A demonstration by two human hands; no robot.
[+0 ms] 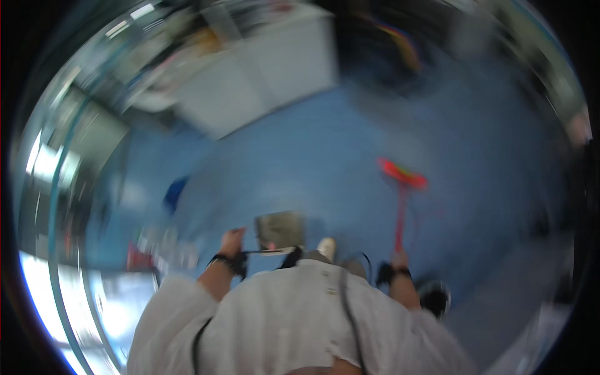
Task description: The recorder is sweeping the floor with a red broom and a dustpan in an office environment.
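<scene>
My right hand (400,258) is closed around the red handle of a broom (402,176). The broom's head, red with some yellow-green, lies ahead of the hand, over the blue floor. My left hand (233,241) is raised at the lower left, beside a grey-brown, roughly square dustpan-like object (280,230) with a pale near edge. A thin dark bar runs between that wrist and the object; blur hides whether the fingers hold it. Both wrists wear dark bands. A light shoe (326,248) shows below my white top.
A large white cabinet or counter (262,79) stands ahead, with blurred items on top. Dark objects with a yellow-and-red strip (405,47) are at the upper right. A blue object (175,194) and a red object (139,257) are at left. A round black object (433,300) is near my right arm.
</scene>
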